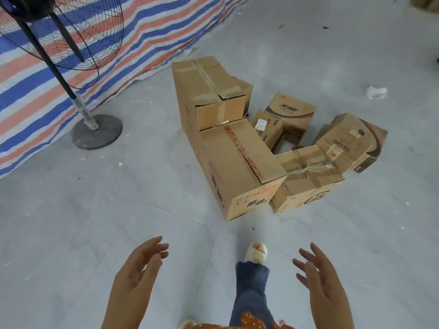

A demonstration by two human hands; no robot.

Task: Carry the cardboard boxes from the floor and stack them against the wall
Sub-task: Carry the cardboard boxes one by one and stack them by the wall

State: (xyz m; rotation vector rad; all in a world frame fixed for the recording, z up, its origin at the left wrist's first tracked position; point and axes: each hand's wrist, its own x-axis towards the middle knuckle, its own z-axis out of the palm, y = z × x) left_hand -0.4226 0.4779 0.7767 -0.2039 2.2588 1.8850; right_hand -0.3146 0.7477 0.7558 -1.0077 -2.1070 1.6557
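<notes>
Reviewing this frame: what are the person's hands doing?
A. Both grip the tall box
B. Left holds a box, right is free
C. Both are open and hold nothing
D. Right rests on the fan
C: the left hand and right hand hang with fingers spread over bare floor, short of the boxes.
</notes>
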